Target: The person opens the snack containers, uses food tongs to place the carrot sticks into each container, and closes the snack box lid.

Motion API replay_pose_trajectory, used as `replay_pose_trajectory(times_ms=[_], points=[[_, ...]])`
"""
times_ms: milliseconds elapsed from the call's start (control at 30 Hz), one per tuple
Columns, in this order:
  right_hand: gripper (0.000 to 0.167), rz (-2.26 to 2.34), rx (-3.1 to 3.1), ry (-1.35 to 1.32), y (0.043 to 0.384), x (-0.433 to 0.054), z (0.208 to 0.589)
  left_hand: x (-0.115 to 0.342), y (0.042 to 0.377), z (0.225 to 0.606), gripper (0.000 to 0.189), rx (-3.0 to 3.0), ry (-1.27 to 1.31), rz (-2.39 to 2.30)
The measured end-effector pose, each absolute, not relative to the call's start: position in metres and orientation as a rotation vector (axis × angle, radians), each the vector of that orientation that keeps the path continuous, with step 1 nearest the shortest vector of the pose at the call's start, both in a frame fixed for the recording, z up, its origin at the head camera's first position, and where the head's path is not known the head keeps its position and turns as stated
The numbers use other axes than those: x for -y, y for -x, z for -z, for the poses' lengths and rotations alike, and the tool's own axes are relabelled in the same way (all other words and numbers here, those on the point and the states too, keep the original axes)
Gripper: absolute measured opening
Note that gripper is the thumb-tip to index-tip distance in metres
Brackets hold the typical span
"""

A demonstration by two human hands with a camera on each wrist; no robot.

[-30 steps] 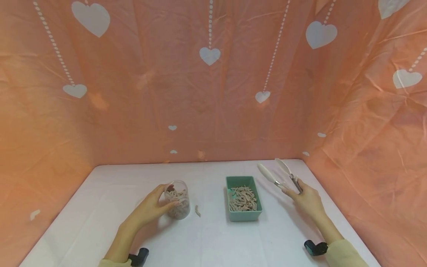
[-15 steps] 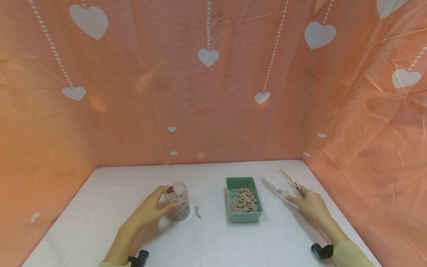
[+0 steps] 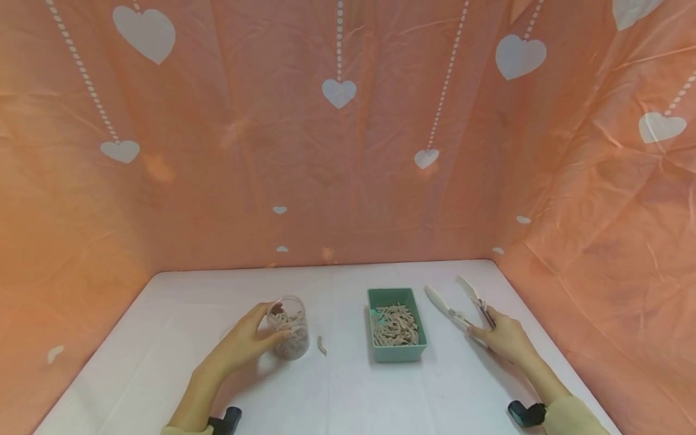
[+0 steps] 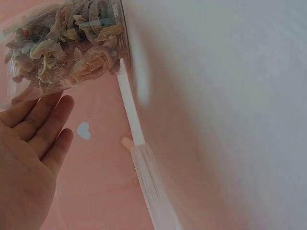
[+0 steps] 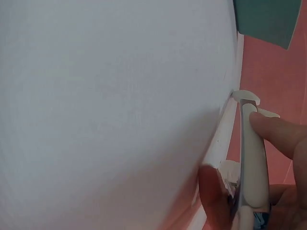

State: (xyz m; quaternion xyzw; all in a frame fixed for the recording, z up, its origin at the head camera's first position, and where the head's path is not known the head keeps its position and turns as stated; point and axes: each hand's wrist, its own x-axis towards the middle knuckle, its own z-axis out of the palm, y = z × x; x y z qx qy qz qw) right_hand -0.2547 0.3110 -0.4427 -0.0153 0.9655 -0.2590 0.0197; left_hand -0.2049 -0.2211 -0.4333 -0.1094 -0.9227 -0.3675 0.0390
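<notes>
My left hand (image 3: 247, 338) grips a clear plastic jar (image 3: 293, 341) of brownish dried strips, thumb on the near side and fingers behind. The jar stands upright on the white table; its strips show closely in the left wrist view (image 4: 72, 43). At the right, my right hand (image 3: 505, 335) holds a pair of tongs (image 3: 448, 311) by the handles. Their pale tips are spread apart and lie low, at or just above the table. In the right wrist view, a thumb and fingers hold the tongs' handle (image 5: 254, 158). One loose strip (image 3: 322, 345) lies right of the jar.
A green rectangular box (image 3: 397, 355) with many similar strips stands between the hands, left of the tongs. Orange cloth (image 3: 348, 181) with white hearts hangs behind the table (image 3: 353, 399) and along both sides.
My right hand has moved down and slightly right, bringing the tongs from above the table down near its surface. The left hand and jar have stayed in place.
</notes>
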Motion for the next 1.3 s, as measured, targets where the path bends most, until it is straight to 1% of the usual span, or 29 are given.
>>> replay_pose_trajectory(times_ms=[133,433,633,800,1067,1300], points=[[0.088,0.773,-3.023,0.036,0.253,-0.310,0.444,0.222,0.205,0.434,0.072,2.826,0.336,1.118],[0.084,0.769,-3.031,0.056,0.248,-0.311,0.446,0.222,0.205,0.434,0.073,2.830,0.340,1.120],[0.084,0.833,-3.032,-0.004,0.249,-0.312,0.441,0.222,0.205,0.433,0.074,2.840,0.326,1.129],[0.079,0.963,-3.080,-0.039,0.246,-0.305,0.432,0.221,0.206,0.433,0.073,2.835,0.326,1.136],[0.057,1.238,-3.196,0.123,0.243,-0.278,0.419,0.222,0.207,0.436,0.070,2.819,0.338,1.126],[0.053,1.381,-3.223,0.295,0.246,-0.246,0.408,0.223,0.208,0.437,0.069,2.808,0.351,1.130]])
